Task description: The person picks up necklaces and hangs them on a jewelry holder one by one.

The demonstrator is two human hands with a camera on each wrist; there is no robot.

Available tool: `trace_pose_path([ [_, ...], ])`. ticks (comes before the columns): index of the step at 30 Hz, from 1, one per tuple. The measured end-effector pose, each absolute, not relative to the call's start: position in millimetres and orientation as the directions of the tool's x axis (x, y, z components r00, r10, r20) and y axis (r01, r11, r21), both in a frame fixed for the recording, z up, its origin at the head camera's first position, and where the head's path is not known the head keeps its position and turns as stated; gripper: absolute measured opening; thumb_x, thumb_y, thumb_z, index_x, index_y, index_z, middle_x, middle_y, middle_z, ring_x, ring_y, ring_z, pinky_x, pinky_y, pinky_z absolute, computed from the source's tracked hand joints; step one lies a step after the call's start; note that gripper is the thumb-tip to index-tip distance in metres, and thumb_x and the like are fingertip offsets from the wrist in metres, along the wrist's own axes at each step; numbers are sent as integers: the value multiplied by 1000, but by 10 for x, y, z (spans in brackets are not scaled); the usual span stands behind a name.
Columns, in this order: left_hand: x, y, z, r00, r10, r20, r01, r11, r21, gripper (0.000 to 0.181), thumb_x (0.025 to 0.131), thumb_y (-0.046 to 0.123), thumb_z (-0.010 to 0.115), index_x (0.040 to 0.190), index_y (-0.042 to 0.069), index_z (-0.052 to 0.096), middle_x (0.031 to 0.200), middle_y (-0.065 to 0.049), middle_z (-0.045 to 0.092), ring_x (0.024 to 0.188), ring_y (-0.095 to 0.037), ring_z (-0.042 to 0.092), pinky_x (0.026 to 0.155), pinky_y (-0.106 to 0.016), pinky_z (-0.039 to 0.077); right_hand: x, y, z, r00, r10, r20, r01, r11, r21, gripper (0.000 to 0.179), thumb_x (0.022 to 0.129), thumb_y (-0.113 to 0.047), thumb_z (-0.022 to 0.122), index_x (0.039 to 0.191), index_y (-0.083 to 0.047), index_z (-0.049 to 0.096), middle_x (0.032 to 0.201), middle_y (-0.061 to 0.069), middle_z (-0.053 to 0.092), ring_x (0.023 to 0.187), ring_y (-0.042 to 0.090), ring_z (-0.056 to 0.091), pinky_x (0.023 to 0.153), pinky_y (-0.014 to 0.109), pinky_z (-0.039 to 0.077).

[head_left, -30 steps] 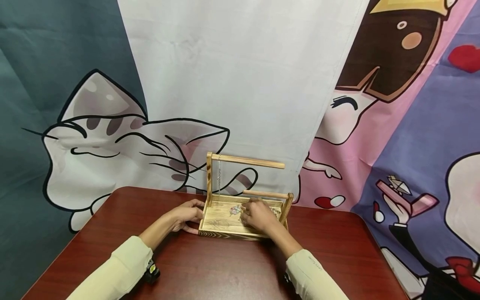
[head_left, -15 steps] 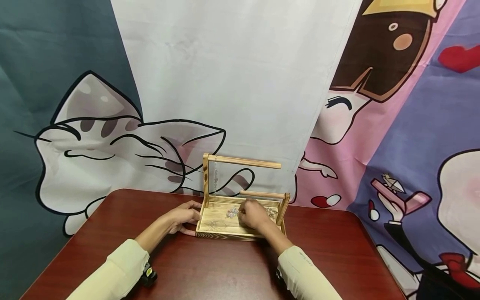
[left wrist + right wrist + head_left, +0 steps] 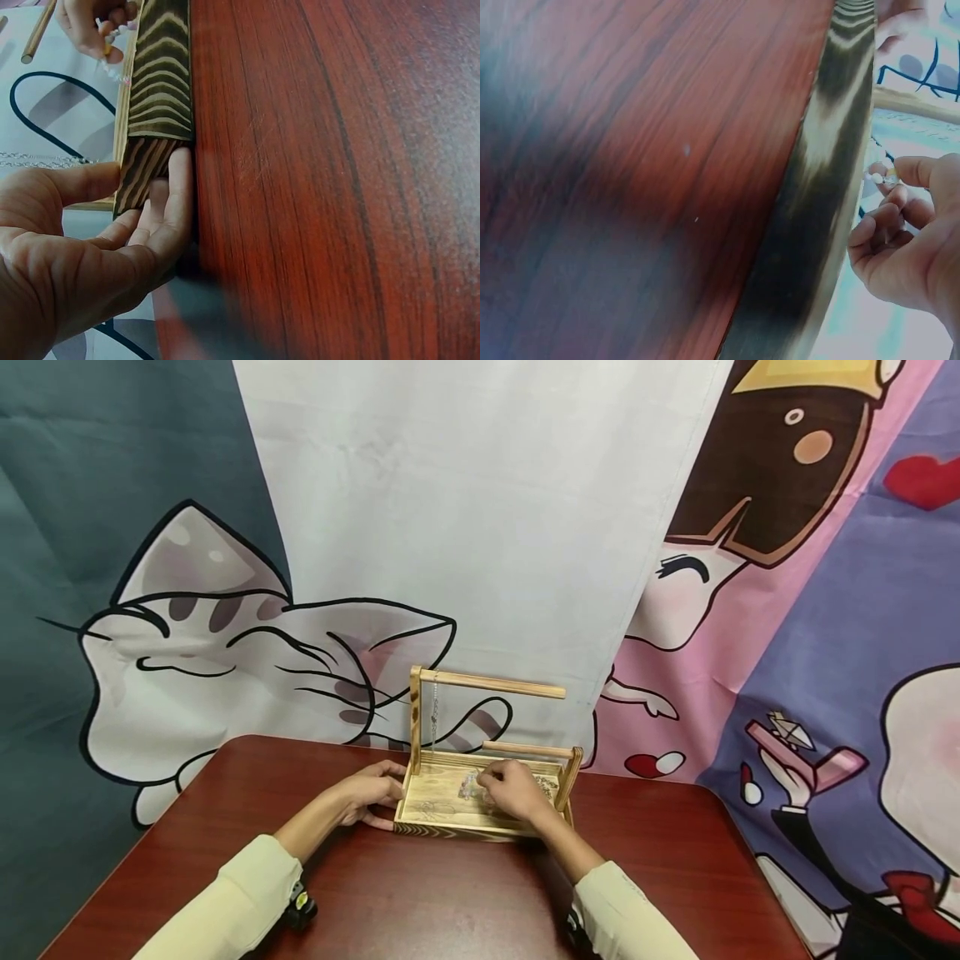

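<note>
A wooden jewelry stand [image 3: 480, 832] with a shallow tray base stands on the table. At its left end my left hand [image 3: 372, 793] grips the tray's short side; in the left wrist view the thumb lies at the upper edge and fingers reach the lower one. Over the tray my right hand [image 3: 515, 787] pinches a beaded bracelet [image 3: 881, 178] between thumb and fingertips. Pale beads of the bracelet [image 3: 114, 69] also show in the left wrist view. A silver chain [image 3: 434, 714] hangs from the upper bar near the post.
Thin pieces of jewelry [image 3: 429, 811] lie at the tray's front left, and a gold-toned pile [image 3: 547, 786] at its right, partly behind my right hand. The upper bar [image 3: 495, 684] and lower bar [image 3: 528, 749] stand above the tray. A printed cloth [image 3: 480, 527] hangs behind the table [image 3: 465, 893].
My right hand's fingers have gone from reaching down among the jewelry to pinching the bracelet, lifted slightly. The left hand keeps its place on the stand.
</note>
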State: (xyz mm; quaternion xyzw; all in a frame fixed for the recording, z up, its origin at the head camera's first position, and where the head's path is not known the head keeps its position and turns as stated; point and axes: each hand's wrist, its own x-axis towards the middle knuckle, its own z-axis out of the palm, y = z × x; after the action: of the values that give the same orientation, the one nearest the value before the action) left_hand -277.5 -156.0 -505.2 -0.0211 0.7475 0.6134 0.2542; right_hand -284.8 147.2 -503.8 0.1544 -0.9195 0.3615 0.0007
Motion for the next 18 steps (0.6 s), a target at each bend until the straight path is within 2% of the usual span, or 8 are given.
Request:
trace_pose_path([
  [5,-2780,-1566,-5057,-868,286,-406,-343,244,907,60,102,2,60,159,0,42,131,-25,71,113,-31,76,82,-50,70,-2789,1467,-4979,-975,-215,49,-169,589,-790,27,109,-23,65,107,-8,88,107,9,85,69,10,56,67,28,50],
  [7,-2777,-1563,-5061,-868,287,-405,-342,245,907,59,102,2,60,159,0,42,130,-24,71,111,-29,76,81,-50,70,-2761,1467,-4951,-982,-188,29,-130,552,-824,27,109,-22,66,109,-7,88,109,11,86,69,11,54,66,29,48],
  [11,-2772,-1553,-5070,-870,283,-404,-343,242,908,58,102,2,61,157,0,44,127,-23,73,107,-26,77,80,-49,70,-2715,1469,-4891,-987,-158,35,-110,498,-860,26,107,-20,67,109,-5,89,115,12,87,88,12,65,81,30,54],
  [14,-2770,-1548,-5075,-871,283,-401,-339,244,909,58,101,2,61,157,0,44,126,-22,74,105,-25,77,80,-49,70,-2688,1477,-4840,-989,-148,25,-90,450,-889,24,105,-19,70,107,-4,89,116,10,87,102,11,67,92,29,52],
  [16,-2771,-1548,-5078,-872,283,-400,-338,244,909,58,101,2,61,157,0,43,125,-23,75,105,-25,77,80,-49,71,-2668,1482,-4798,-990,-143,-2,-58,410,-910,23,104,-20,73,107,-4,89,111,7,87,91,11,61,81,28,49],
  [18,-2767,-1549,-5074,-872,281,-400,-338,243,909,59,101,2,61,157,0,43,125,-22,75,105,-25,78,80,-49,71,-2648,1489,-4751,-990,-137,-36,-18,374,-927,22,102,-21,75,107,-5,89,99,3,84,77,9,52,69,24,43],
])
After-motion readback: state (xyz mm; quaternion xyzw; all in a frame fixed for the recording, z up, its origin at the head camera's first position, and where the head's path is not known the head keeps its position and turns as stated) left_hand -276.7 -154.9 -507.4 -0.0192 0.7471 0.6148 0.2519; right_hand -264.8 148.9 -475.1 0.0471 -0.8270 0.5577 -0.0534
